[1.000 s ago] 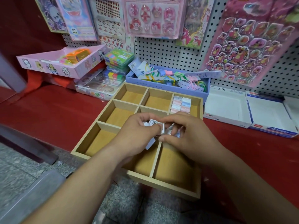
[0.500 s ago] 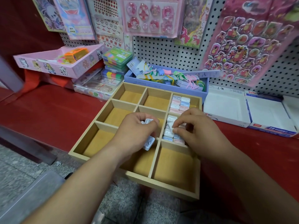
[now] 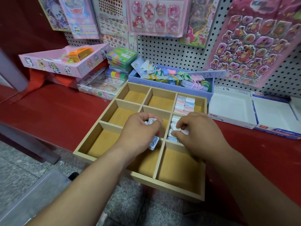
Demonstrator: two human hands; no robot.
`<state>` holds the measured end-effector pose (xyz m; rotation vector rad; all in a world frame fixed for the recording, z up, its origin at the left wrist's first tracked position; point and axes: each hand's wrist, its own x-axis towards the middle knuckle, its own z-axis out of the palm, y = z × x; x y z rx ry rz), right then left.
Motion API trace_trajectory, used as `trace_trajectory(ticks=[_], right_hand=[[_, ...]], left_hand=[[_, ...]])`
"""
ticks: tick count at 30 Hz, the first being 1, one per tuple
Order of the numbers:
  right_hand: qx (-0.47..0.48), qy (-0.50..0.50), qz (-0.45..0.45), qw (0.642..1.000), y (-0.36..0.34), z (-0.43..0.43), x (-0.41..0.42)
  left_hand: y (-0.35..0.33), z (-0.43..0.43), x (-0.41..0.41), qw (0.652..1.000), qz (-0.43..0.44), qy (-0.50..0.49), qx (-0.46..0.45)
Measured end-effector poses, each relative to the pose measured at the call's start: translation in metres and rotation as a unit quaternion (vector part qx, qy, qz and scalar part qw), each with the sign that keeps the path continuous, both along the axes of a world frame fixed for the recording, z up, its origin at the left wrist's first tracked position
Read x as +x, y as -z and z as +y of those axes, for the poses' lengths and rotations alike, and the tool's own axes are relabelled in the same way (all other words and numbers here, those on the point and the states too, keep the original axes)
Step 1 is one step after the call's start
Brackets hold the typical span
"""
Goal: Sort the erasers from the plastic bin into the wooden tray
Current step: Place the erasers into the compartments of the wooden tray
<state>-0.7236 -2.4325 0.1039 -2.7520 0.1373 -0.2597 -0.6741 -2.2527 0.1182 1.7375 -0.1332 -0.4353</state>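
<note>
The left hand clutches a few erasers. The right hand pinches one over the wooden tray's middle right compartment. They look light, hard-cased and slick, so they are probably best pinched across the narrow sides, singly.

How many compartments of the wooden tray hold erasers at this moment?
2: the far-right compartment and the middle-right compartment under the right hand. The left hand, gripping more erasers, covers part of the centre compartment, so some may be hidden.
</note>
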Motion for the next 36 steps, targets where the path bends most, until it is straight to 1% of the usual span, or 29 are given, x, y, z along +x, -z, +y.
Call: trace_trajectory(ticks=[9,13,15,17,19,21,22,24,28,32,34,36], right_hand=[[-0.002,0.034,0.0,0.999,-0.001,0.004,0.003],[0.002,0.029,0.018,0.999,0.002,0.004,0.005],[0.004,0.032,0.007,0.999,0.002,0.004,0.004],[0.043,0.027,-0.032,0.998,-0.003,0.005,0.001],[0.125,-0.025,-0.058,0.99,-0.011,0.009,-0.007],[0.193,-0.098,-0.039,0.976,-0.017,0.017,-0.017],[0.207,-0.119,-0.029,0.971,-0.017,0.021,-0.021],[0.213,-0.133,-0.033,0.967,-0.012,0.028,-0.023],[0.226,-0.115,-0.076,0.964,-0.004,0.035,-0.022],[0.226,-0.121,-0.076,0.964,-0.006,0.033,-0.023],[0.228,-0.104,-0.073,0.965,-0.009,0.027,-0.023],[0.238,-0.063,-0.071,0.967,-0.01,0.013,-0.024]], left_hand=[[0.003,0.003,0.003,1.0,0.0,0.004,-0.017],[0.003,0.003,0.002,1.0,-0.001,0.01,-0.025],[0.004,0.002,0.002,0.999,-0.004,0.006,-0.033],[0.004,0.0,0.002,0.999,-0.008,-0.003,-0.039],[0.005,-0.001,0.002,0.999,-0.009,-0.021,-0.043],[0.006,-0.003,0.003,0.998,-0.007,-0.037,-0.052],[0.006,-0.005,0.003,0.997,-0.006,-0.041,-0.059],[0.008,-0.007,0.003,0.997,-0.004,-0.048,-0.068],[0.009,-0.009,0.001,0.996,-0.011,-0.049,-0.07],[0.01,-0.01,0.003,0.996,-0.023,-0.058,-0.057],[0.011,-0.009,0.004,0.996,-0.035,-0.068,-0.042],[0.011,-0.007,0.005,0.996,-0.037,-0.075,-0.032]])
